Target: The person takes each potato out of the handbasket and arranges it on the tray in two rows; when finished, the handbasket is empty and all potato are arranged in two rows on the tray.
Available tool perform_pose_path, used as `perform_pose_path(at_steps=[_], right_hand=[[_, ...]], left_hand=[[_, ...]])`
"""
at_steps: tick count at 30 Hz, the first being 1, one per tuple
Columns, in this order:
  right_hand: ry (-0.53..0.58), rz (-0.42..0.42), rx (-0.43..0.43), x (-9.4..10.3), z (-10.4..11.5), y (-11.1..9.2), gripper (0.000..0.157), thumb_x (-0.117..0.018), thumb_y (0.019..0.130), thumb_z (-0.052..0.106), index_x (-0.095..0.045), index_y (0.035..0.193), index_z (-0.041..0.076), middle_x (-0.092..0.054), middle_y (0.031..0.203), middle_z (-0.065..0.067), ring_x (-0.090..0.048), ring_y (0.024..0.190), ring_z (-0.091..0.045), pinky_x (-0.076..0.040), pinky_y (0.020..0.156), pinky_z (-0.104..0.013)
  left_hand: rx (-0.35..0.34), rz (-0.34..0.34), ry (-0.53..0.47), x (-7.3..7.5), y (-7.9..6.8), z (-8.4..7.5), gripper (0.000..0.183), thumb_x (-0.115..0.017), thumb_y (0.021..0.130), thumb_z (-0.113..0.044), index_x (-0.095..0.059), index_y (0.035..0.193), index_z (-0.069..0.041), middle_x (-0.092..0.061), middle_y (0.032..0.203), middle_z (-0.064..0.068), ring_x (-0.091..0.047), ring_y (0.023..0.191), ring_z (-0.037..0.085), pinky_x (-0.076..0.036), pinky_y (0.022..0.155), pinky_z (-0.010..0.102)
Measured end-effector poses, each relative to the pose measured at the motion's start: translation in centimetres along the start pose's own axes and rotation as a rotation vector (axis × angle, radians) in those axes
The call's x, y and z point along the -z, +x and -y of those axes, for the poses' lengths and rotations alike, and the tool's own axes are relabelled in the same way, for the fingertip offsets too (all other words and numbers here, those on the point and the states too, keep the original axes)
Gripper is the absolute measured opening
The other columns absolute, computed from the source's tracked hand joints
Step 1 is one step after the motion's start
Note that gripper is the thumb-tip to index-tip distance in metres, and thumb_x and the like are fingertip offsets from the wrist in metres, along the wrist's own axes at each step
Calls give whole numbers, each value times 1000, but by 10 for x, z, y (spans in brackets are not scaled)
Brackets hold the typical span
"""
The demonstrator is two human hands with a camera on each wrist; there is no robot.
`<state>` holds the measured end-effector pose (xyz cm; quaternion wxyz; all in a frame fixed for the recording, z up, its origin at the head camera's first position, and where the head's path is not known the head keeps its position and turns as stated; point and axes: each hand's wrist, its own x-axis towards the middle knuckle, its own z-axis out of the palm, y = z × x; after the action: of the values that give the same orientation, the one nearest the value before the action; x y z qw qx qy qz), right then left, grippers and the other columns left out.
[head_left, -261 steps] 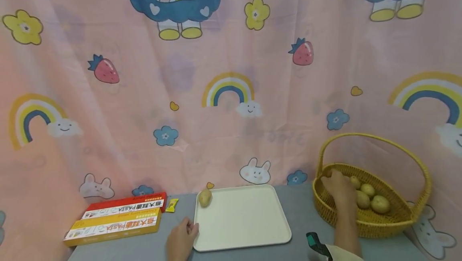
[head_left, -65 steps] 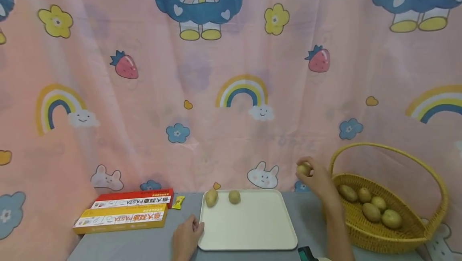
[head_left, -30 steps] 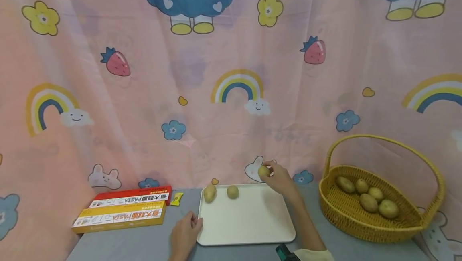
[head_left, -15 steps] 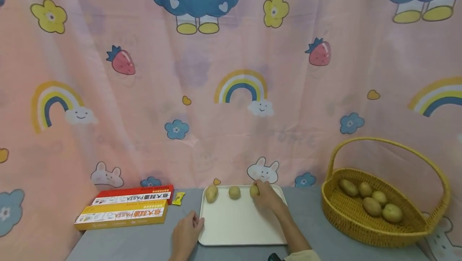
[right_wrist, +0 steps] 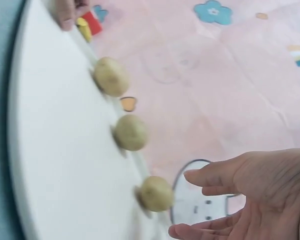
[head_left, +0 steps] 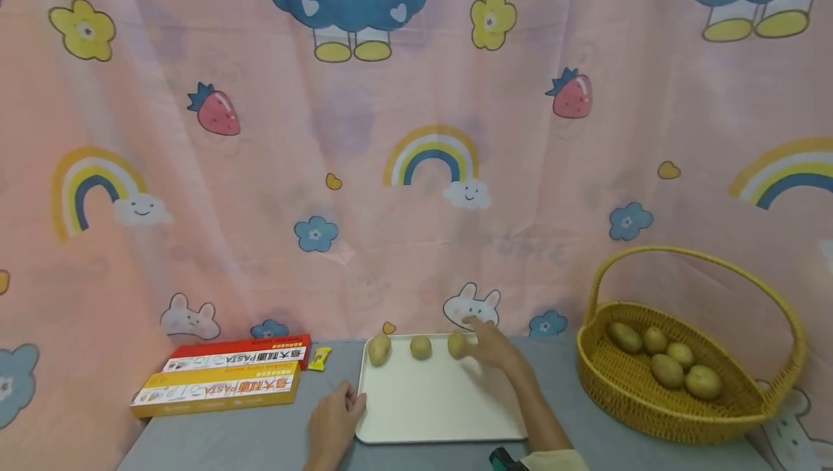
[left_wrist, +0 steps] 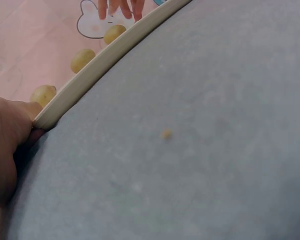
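Observation:
A cream tray (head_left: 442,407) lies on the table with three potatoes in a row along its far edge: an oblong one (head_left: 379,349) at the left corner, a rounder one (head_left: 420,347) in the middle and another round one (head_left: 457,345) to the right. My left hand (head_left: 333,422) grips the tray's left edge, and the left wrist view shows the thumb over the rim (left_wrist: 85,75). Just right of the third potato, my right hand (head_left: 492,348) has its fingers spread; in the right wrist view a gap shows between thumb and that potato (right_wrist: 156,193).
A yellow wicker basket (head_left: 677,420) with a tall handle stands on the right, holding several potatoes (head_left: 667,370). On the left lie a red pasta box (head_left: 241,350), a yellow pasta box (head_left: 218,389) and a small yellow packet (head_left: 319,358). A patterned pink cloth hangs behind.
My right hand has brought two potatoes from the basket to the tray, the latest set down at the right and just released. My left hand has stayed on the tray edge.

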<state>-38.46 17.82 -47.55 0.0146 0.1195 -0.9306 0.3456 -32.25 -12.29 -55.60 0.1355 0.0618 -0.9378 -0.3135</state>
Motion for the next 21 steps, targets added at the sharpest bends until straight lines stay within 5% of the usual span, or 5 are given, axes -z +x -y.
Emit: perform_pose_path(at_steps=[5, 12, 17, 21], right_hand=[[13, -56, -2, 29, -5, -3, 50, -66, 98, 13, -52, 142, -8, -54, 145, -35, -53, 133, -56, -49, 103, -63], [77, -251, -73, 86, -23, -27, 44, -58, 104, 14, -51, 140, -10, -63, 114, -34, -65, 88, -34, -53, 71, -40], [20, -417, -228, 115, -51, -52, 45, -48, 105, 17, -50, 140, -11, -60, 122, -39, -64, 100, -47, -54, 78, -52], [-18, -476, -366, 123, -90, -63, 51, -43, 101, 12, -43, 143, -16, -46, 134, -46, -50, 119, -61, -45, 95, -67]], left_hand=[[2, 6, 2, 0, 2, 2, 25, -76, 91, -20, -57, 76, -13, -48, 62, -5, -43, 58, 10, -28, 57, 23], [5, 0, 11, 2, 3, 4, 25, -76, 91, -21, -58, 77, -14, -49, 63, -5, -43, 59, 11, -28, 57, 24], [1, 6, 6, 2, 1, 5, 24, -77, 91, -21, -58, 77, -14, -51, 64, -4, -44, 59, 11, -29, 57, 24], [-3, 15, -6, 0, -1, 4, 24, -76, 91, -21, -58, 77, -14, -50, 63, -5, -43, 59, 11, -28, 56, 24]])
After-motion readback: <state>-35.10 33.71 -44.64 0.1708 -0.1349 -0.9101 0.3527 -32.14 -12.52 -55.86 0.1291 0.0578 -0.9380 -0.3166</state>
